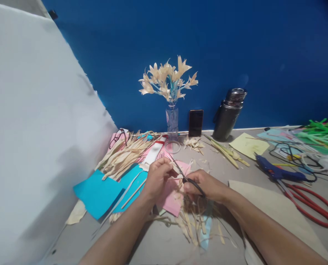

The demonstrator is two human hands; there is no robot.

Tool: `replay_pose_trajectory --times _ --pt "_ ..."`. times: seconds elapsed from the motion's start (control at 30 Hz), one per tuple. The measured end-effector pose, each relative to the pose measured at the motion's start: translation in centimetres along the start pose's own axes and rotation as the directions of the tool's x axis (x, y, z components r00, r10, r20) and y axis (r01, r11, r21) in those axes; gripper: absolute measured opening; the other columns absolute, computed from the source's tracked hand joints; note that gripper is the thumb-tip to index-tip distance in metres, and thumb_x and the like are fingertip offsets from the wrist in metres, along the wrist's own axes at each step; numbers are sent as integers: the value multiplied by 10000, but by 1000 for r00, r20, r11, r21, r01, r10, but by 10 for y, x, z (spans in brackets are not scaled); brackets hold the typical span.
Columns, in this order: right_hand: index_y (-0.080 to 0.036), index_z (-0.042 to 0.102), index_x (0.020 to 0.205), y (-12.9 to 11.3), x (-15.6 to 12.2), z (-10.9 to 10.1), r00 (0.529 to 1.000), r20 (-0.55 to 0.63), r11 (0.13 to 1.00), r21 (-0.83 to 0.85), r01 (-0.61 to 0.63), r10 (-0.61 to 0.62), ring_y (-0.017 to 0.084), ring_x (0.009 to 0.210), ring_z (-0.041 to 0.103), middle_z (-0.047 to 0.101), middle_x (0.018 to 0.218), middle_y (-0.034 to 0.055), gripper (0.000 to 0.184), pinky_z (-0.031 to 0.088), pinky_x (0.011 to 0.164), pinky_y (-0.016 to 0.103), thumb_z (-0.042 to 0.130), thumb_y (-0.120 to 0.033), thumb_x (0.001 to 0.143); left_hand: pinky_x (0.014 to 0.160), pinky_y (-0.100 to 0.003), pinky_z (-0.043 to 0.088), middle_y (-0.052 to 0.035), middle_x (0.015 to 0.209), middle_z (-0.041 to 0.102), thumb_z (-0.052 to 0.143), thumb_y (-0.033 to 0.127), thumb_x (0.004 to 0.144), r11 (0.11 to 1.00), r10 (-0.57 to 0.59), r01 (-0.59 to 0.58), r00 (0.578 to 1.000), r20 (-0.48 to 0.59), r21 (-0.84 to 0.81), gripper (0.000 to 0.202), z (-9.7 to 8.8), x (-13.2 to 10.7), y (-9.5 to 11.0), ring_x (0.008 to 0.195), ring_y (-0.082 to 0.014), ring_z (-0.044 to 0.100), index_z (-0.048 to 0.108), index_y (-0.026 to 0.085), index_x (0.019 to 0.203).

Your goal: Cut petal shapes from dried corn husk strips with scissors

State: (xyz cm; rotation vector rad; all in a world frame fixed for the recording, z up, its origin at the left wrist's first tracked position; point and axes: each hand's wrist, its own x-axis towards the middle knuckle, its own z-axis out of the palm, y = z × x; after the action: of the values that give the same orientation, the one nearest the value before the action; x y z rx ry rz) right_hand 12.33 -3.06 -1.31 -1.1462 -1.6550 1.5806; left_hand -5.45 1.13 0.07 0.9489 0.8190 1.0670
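Observation:
My right hand (pixel 205 184) grips a pair of small scissors (pixel 196 185) by the black handles, blades pointing up and left. The blades reach to the fingertips of my left hand (pixel 157 178). Those fingers are pinched on a small pale strip of dried husk (pixel 175 170), its outline partly hidden by the fingers and blades. Pink paper (pixel 171 198) lies under both hands, with husk scraps (pixel 190 224) strewn below the right one. A bundle of dried husks (pixel 125 154) and blue paper (pixel 99 193) are left of my left hand.
Husk flowers (pixel 166 75) stand in a clear bottle (pixel 172 121) by the blue wall. Near it are a phone (pixel 196 123), a dark flask (pixel 228 116) and a tape ring (pixel 173 147). A blue glue gun (pixel 280 171) and red-handled scissors (pixel 313 206) lie right.

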Motion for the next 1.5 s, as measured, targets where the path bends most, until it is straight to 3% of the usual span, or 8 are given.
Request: replay_pose_trajectory --times 0.3,0.4,0.53,0.63,0.9,1.13,1.33,1.5 --pt "-136 563 507 1 0 -2 1000 -14 999 28 -20 20 76 434 389 514 448 -13 490 275 439 224 724 -543 726 555 -236 435 8 545 581 645 168 657 1000 9 -9 1000 15 -12 125 0 -1 1 519 -119 561 529 158 612" --pt "-130 605 581 -5 3 2 988 -156 995 101 4 12 94 492 467 584 533 4 422 360 485 223 771 -506 676 558 -235 444 9 593 597 657 177 670 990 -66 70 997 37 -120 123 0 -1 -1 524 -107 552 535 163 662" --pt "-162 627 839 -10 6 6 906 -423 940 303 155 -13 142 641 584 655 749 6 398 467 587 248 843 -380 586 543 -217 430 8 602 597 685 186 673 958 -181 194 980 81 -212 165 3 -2 -3 532 -99 539 523 173 700" --pt "-168 618 878 -12 5 6 866 -498 926 308 219 -39 140 655 577 650 819 19 370 466 571 245 820 -331 615 535 -199 412 19 568 567 702 173 653 948 -218 231 972 83 -219 195 7 -4 -4 512 -83 514 509 169 680" --pt "-150 597 769 -11 7 10 861 -509 913 350 212 -5 82 445 444 512 536 -54 298 345 454 220 790 -322 621 528 -201 420 18 589 565 710 211 650 960 -198 211 977 84 -185 200 9 -4 -7 500 -81 523 518 161 673" --pt "-136 624 791 -8 4 5 916 -401 883 422 206 -22 81 434 439 520 498 -46 245 305 459 212 769 -282 658 520 -209 424 21 608 568 709 222 684 959 -220 240 966 134 -154 168 5 -2 -2 504 -91 544 577 166 772" --pt "-127 631 732 -7 5 0 970 -242 729 666 160 8 50 427 370 512 522 -36 174 264 435 188 752 -220 649 572 -228 461 -14 633 625 633 82 626 970 -154 200 945 288 -138 274 3 -4 -2 557 -114 586 659 154 889" --pt "-121 656 736 -2 7 -1 994 -113 661 744 91 -9 33 428 339 554 566 -22 145 281 432 167 740 -204 652 575 -223 462 -32 704 677 737 158 685 994 -90 102 957 275 -32 169 6 -7 -6 560 -99 584 670 150 839"
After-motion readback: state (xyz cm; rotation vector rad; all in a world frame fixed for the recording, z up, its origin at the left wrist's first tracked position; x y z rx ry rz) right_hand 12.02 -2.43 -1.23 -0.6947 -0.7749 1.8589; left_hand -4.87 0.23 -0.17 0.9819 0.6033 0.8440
